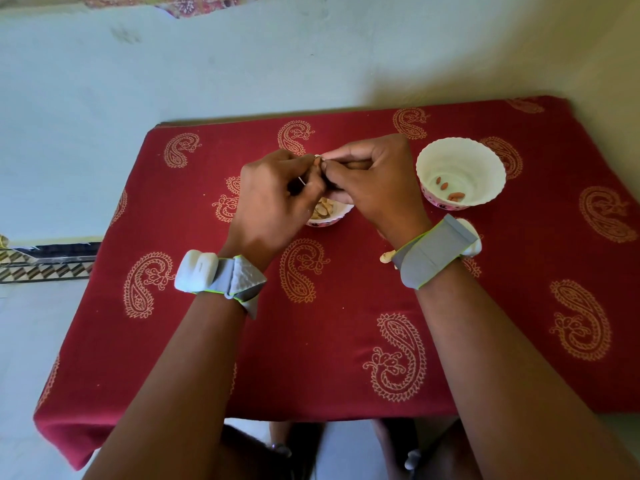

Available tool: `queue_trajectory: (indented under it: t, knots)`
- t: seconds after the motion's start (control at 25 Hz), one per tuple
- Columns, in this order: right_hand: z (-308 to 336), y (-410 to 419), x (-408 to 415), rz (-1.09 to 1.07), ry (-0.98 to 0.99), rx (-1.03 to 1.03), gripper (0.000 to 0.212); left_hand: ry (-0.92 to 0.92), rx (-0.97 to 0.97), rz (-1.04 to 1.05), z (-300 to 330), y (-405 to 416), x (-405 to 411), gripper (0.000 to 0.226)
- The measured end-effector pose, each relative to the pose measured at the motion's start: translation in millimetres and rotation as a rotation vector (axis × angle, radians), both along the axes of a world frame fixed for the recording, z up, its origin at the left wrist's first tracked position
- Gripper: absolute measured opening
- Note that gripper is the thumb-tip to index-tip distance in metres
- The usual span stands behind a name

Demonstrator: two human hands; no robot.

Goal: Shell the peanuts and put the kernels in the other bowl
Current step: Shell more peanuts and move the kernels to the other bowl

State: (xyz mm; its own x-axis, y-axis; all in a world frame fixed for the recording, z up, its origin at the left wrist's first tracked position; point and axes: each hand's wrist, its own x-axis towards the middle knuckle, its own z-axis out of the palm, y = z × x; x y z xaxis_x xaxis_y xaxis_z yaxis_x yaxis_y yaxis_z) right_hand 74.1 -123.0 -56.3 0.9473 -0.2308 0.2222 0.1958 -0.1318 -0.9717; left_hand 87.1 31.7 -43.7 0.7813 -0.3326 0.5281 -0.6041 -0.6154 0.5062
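Starting nearest: two forearms are counted, each banded at the wrist, with one empty shell piece (387,257) lying on the red cloth (329,341) just beside the right wristband (434,252).

Left hand (273,199): fingers curled, pinching one side of a single peanut (317,161).

Right hand (372,178): fingers curled, pinching the other side of the same peanut. The nut is held between the two sets of fingertips, above the unshelled-peanut bowl (329,216); a reddish kernel is glimpsed at the split. Its long axis cannot be told, too little being shown.

Unshelled-peanut bowl: one, largely hidden beneath the hands; several pale pods are seen, not countable.

Kernel bowl (498,168): one, white and scalloped, standing to the right of the grip and apart from it, level with the hands. The right hand is judged the nearer, so a short rightward carry is called for. Five kernels (456,196) appear to be held, the lower cluster being hard to separate.

Bowls counted: two. Hands: two.
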Motion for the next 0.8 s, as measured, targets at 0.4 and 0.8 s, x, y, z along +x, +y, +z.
queue_trajectory:
  t: [0.4,0.8]
  knots:
    - [0.6,-3.5,-3.2,0.005,-0.081,-0.129,0.010,0.196,-0.143,-0.095,-3.4,2.7,4.3,0.024]
    - [6.7,-1.5,-8.3,-0.053,-0.231,-0.361,0.012,0.465,-0.389,-0.227,-2.3,8.5,7.1,0.035]
